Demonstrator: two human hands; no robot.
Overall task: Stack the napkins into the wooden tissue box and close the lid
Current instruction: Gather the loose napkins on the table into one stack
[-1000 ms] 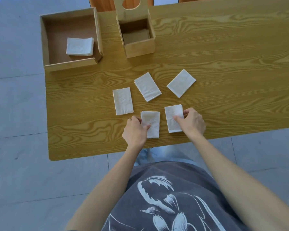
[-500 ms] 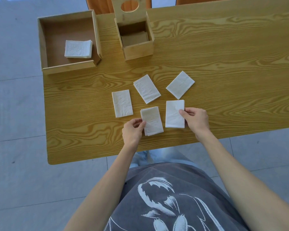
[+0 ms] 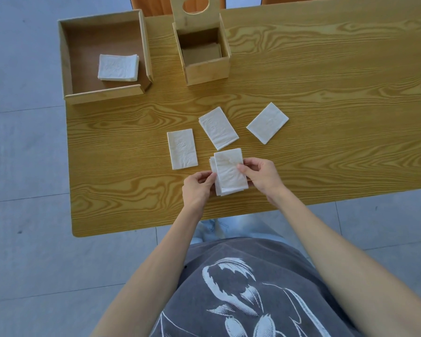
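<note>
Two white folded napkins (image 3: 229, 172) lie stacked near the table's front edge. My left hand (image 3: 197, 188) pinches the stack's left edge, and my right hand (image 3: 261, 176) holds its right side from above. Three more napkins lie apart on the table: one at the left (image 3: 182, 148), one in the middle (image 3: 218, 127), one at the right (image 3: 267, 122). The wooden tissue box (image 3: 207, 69) stands at the back with its lid (image 3: 196, 9), which has a round hole, raised upright behind it.
A shallow wooden tray (image 3: 102, 93) at the back left holds a small pile of napkins (image 3: 118, 67). The wooden table (image 3: 326, 93) ends just in front of my hands. Chair backs show beyond the far edge.
My right hand has slid its napkin left and laid it on top of the one under my left hand. Both hands now grip the pair together.
</note>
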